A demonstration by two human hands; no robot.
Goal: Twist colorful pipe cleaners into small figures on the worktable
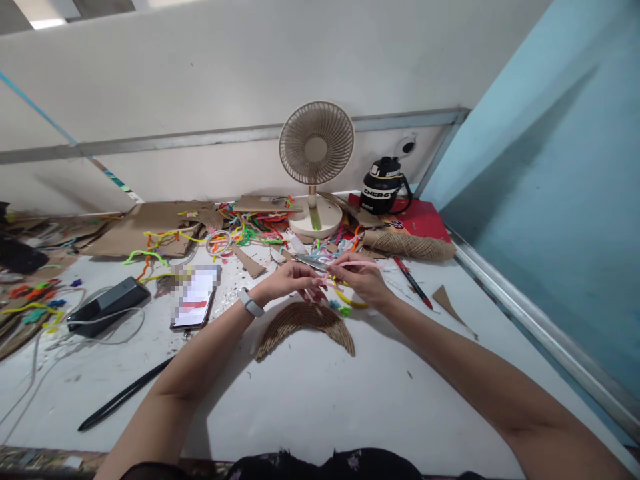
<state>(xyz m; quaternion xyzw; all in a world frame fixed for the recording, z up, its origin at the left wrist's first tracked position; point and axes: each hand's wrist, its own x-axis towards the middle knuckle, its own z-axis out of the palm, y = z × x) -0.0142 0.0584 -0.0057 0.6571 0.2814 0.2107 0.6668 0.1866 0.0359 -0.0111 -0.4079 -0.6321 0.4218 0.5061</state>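
Both hands meet over the middle of the white table, working on a pink pipe cleaner. My left hand pinches its left end, with a grey band on the wrist. My right hand grips the same strip, whose free end sticks out to the right past the fingers. Just below the hands lies a brown crescent covered in rows of twine. Small blue and green flower-like pieces and a yellow pipe cleaner lie under my right hand. Scissors lie right behind the fingers.
A white fan stands at the back among coloured pipe cleaners and cardboard. A twine roll, black jug and red pen are on the right. A phone and black power brick with cables lie left.
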